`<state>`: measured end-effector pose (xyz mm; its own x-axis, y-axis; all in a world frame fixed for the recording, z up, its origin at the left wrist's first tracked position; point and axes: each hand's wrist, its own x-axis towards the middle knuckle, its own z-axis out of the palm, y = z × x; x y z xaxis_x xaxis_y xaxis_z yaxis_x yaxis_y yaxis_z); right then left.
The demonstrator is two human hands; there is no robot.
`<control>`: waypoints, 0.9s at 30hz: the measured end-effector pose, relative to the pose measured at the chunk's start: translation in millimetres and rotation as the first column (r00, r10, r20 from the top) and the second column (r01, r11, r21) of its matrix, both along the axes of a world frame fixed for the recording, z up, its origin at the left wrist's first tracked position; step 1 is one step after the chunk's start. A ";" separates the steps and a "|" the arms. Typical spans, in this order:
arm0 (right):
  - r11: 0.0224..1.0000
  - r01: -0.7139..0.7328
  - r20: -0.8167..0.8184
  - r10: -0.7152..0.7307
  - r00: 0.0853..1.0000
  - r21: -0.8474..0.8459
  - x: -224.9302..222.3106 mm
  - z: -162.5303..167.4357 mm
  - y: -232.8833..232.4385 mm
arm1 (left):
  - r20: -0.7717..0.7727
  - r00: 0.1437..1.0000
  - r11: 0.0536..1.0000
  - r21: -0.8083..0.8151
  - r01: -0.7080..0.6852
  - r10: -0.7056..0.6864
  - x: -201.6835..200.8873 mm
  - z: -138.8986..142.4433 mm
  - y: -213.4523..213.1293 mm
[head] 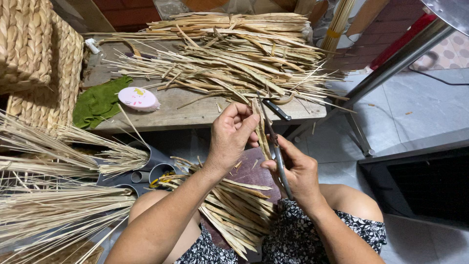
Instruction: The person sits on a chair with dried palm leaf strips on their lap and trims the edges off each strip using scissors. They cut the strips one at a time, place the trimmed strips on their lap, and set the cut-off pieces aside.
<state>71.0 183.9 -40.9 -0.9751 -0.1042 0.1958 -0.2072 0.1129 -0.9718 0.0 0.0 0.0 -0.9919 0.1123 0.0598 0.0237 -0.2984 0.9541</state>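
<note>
Splitting leaf strip [263,131] above lap | left hand [232,139] pinched shut on strip | right hand [298,172] closed around knife [278,155] beside strip | bench [195,113] beyond | risk: blade slips toward left fingers

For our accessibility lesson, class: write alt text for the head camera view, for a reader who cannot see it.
A seated person's left hand pinches a thin pale dried bamboo strip while the right hand grips a slim grey metal knife against it. More strips lie across the lap and heaped on a worn wooden bench, beside a green cloth and round pink tape roll.
</note>
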 end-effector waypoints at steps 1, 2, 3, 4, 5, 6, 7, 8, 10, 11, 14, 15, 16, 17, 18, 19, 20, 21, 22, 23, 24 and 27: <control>0.998 0.008 0.071 -0.004 0.997 -0.054 -0.2 2.8 0.8 | 0.006 1.000 1.000 -0.018 0.001 -0.001 0.8 1.2 -0.5; 0.994 0.020 0.141 -0.004 0.990 -0.108 -0.4 5.6 0.7 | 0.012 1.000 0.999 -0.037 0.001 -0.001 1.4 2.4 -0.9; 0.986 0.036 0.210 -0.001 0.978 -0.160 -0.9 8.3 -0.2 | 0.018 1.000 0.998 -0.055 0.002 -0.001 1.7 3.8 -1.1; 0.972 0.017 0.195 0.030 0.980 -0.233 -2.1 11.2 -1.5 | 0.020 1.000 0.999 -0.048 0.004 -0.003 1.9 5.4 -1.1; 0.952 -0.003 0.178 0.060 0.982 -0.305 -4.1 14.4 -2.9 | 0.024 1.000 0.999 -0.041 0.006 -0.005 2.1 7.1 -1.2; 0.926 -0.021 0.160 0.088 0.983 -0.376 -5.5 17.7 -3.5 | 0.028 1.000 0.999 -0.035 0.008 -0.007 2.9 9.0 -1.0; 0.928 -0.028 0.194 0.107 0.975 -0.371 -6.7 21.3 -2.9 | 0.033 0.998 0.999 0.008 0.050 -0.050 4.1 11.1 -0.9; 0.930 -0.035 0.225 0.125 0.966 -0.366 -9.2 24.9 -1.6 | 0.032 0.995 0.994 0.052 0.091 -0.093 4.7 13.7 -1.0; 0.905 -0.043 0.289 0.180 0.940 -0.424 -14.4 31.2 -0.3 | 0.057 0.977 0.972 0.127 0.198 -0.207 4.3 20.6 -4.8; 0.873 -0.036 0.324 0.218 0.921 -0.486 -15.0 33.5 1.7 | 0.087 0.956 0.951 0.162 0.263 -0.279 5.2 23.8 -8.8; 0.830 -0.053 0.340 0.285 0.896 -0.555 -15.6 35.7 7.6 | 0.131 0.890 0.884 0.245 0.398 -0.437 3.7 28.2 -13.5; 0.825 -0.066 0.333 0.297 0.895 -0.561 -15.7 35.1 9.5 | 0.139 0.867 0.861 0.269 0.432 -0.479 3.1 27.7 -13.2; 0.818 -0.074 0.318 0.303 0.898 -0.570 -15.1 33.7 10.6 | 0.128 0.871 0.863 0.264 0.431 -0.474 2.9 26.1 -11.7; 0.811 -0.084 0.302 0.309 0.902 -0.579 -14.5 31.8 9.9 | 0.117 0.875 0.865 0.258 0.430 -0.470 2.0 23.9 -10.6; 0.803 -0.093 0.286 0.314 0.905 -0.589 -14.3 30.1 10.0 | 0.104 0.879 0.867 0.252 0.429 -0.466 0.8 21.4 -9.8; 0.852 -0.059 0.297 0.245 0.923 -0.520 -13.1 28.4 9.7 | 0.099 0.892 0.883 0.223 0.413 -0.442 -0.2 18.6 -10.0; 0.894 -0.020 0.304 0.174 0.937 -0.448 -10.6 26.4 8.7 | 0.094 0.904 0.898 0.194 0.395 -0.418 -1.1 15.6 -10.4; 0.927 0.019 0.304 0.103 0.947 -0.374 -9.7 25.0 7.7 | 0.087 0.915 0.912 0.165 0.376 -0.393 -2.4 12.7 -11.5; 0.940 0.003 0.261 0.092 0.961 -0.342 -10.1 24.5 7.9 | 0.073 0.928 0.924 0.149 0.351 -0.365 -3.6 10.1 -11.9; 0.951 -0.011 0.216 0.081 0.973 -0.309 -10.0 24.1 8.2 | 0.059 0.940 0.936 0.133 0.327 -0.337 -4.4 7.8 -11.8; 0.961 -0.022 0.172 0.072 0.982 -0.274 -9.3 23.9 8.7 | 0.045 0.950 0.946 0.118 0.303 -0.310 -5.0 5.8 -10.9; 0.956 -0.041 0.225 0.110 0.968 -0.292 -8.5 23.4 7.7 | 0.033 0.967 0.961 0.128 0.246 -0.252 -8.6 2.1 -8.4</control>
